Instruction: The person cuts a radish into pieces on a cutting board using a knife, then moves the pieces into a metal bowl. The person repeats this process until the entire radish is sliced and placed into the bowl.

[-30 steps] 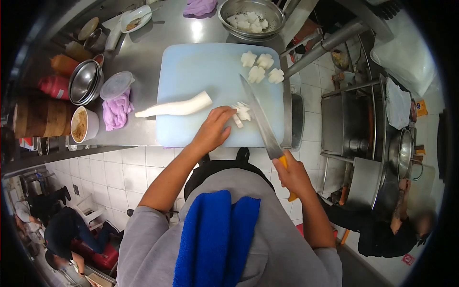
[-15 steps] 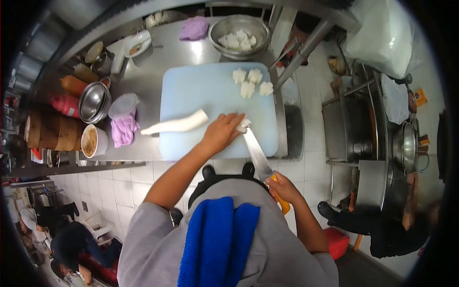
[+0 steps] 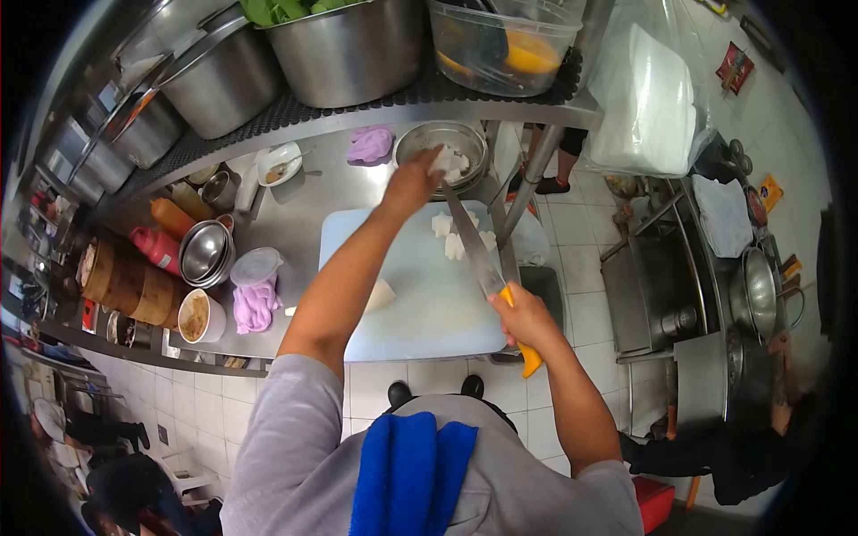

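My right hand (image 3: 523,317) grips the yellow handle of a long knife (image 3: 474,246); its blade points up and away across the cutting board (image 3: 411,335). My left hand (image 3: 414,185) is over the near left side of a metal bowl (image 3: 481,170), fingers around white vegetable pieces (image 3: 444,160) close to the knife tip. More white pieces lie in the bowl. Several flower-shaped white pieces (image 3: 454,247) sit at the board's far right, partly behind the blade. A long peeled white root (image 3: 380,296) lies on the board, mostly hidden by my left forearm.
Left of the board are a purple cloth (image 3: 256,308), a lidded tub (image 3: 256,266), stacked metal bowls (image 3: 206,254) and a brown-filled tub (image 3: 201,318). A shelf (image 3: 357,116) with metal containers overhangs the back. A steel post (image 3: 536,179) stands right of the bowl.
My left hand has moved from the board up to the metal bowl with white pieces. The knife has gone forward with my right hand. The view has tilted up, showing the shelf.
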### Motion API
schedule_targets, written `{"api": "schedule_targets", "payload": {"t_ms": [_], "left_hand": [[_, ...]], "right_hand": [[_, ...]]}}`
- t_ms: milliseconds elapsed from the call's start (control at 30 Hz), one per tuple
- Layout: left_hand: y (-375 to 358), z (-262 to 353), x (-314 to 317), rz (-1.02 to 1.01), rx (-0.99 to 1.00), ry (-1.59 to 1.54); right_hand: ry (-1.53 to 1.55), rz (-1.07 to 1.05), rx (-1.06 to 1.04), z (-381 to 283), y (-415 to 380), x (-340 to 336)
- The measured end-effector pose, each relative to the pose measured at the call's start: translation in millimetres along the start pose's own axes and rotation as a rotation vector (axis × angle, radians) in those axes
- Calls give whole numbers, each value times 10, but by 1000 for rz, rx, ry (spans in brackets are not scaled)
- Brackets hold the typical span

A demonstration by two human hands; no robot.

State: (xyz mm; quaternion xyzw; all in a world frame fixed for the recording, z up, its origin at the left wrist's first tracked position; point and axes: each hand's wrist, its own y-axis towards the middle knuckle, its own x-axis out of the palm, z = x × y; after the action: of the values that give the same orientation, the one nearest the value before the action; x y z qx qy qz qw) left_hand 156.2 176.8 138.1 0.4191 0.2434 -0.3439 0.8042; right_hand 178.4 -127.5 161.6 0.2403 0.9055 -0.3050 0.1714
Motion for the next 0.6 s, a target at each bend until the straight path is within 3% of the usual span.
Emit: {"api": "schedule_targets", "payload": {"t_ms": [67, 100, 200, 233, 333, 533, 600], "left_hand": [[94, -131, 32, 96, 0, 2], [44, 24, -75, 36, -112, -60], [-335, -22, 62, -99, -46, 57], [-487, -62, 181, -75, 80, 116], [-812, 76, 388, -347, 176, 258], [-1055, 186, 749, -396, 261, 407], [-1129, 216, 764, -454, 123, 369]], "right_hand": [[76, -4, 4, 335, -103, 22], [128, -12, 16, 543, -173, 39], [275, -29, 83, 1090, -497, 173], [305, -22, 121, 1196, -622, 204], [349, -27, 171, 1466, -882, 292], [358, -36, 157, 1579, -1021, 411], [336, -39, 141, 1555, -1015, 426]]}}
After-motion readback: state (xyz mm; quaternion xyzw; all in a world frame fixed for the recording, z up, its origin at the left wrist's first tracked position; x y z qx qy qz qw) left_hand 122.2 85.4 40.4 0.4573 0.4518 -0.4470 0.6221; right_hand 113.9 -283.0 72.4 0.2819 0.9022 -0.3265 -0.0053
